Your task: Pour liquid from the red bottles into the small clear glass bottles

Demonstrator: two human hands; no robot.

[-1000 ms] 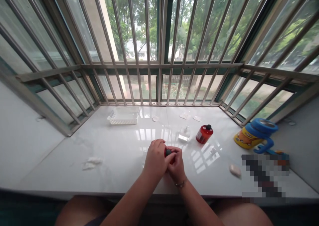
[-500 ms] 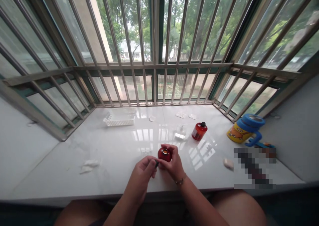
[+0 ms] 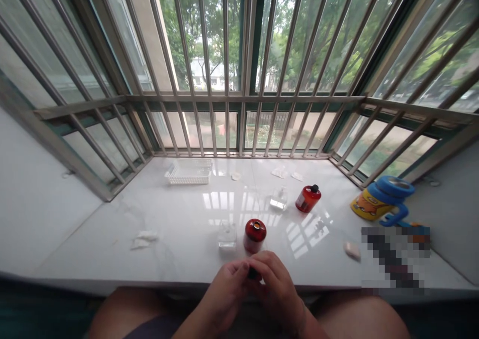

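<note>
At the front edge of the white counter, my left hand (image 3: 229, 285) and my right hand (image 3: 280, 283) meet, their fingers closed around a small black cap (image 3: 253, 273). Fingers hide most of the cap. Just beyond them a red bottle (image 3: 255, 238) stands upright with its mouth uncovered, and neither hand grips it. To its left is a clear, squarish bottle (image 3: 227, 240). A second red bottle (image 3: 308, 199), topped by a black cap, stands farther back on the right, beside another small clear bottle (image 3: 278, 200).
A white plastic basket (image 3: 189, 173) sits at the back left of the counter (image 3: 164, 214). Crumpled tissue (image 3: 144, 239) lies at left. On the right are a blue and yellow mug (image 3: 379, 202) and a pale, soap-like piece (image 3: 352, 251). Barred windows close off the back.
My right hand has let go of the red bottle and joined my left hand at the black cap. Both hands have drawn back toward me. The view has shifted slightly.
</note>
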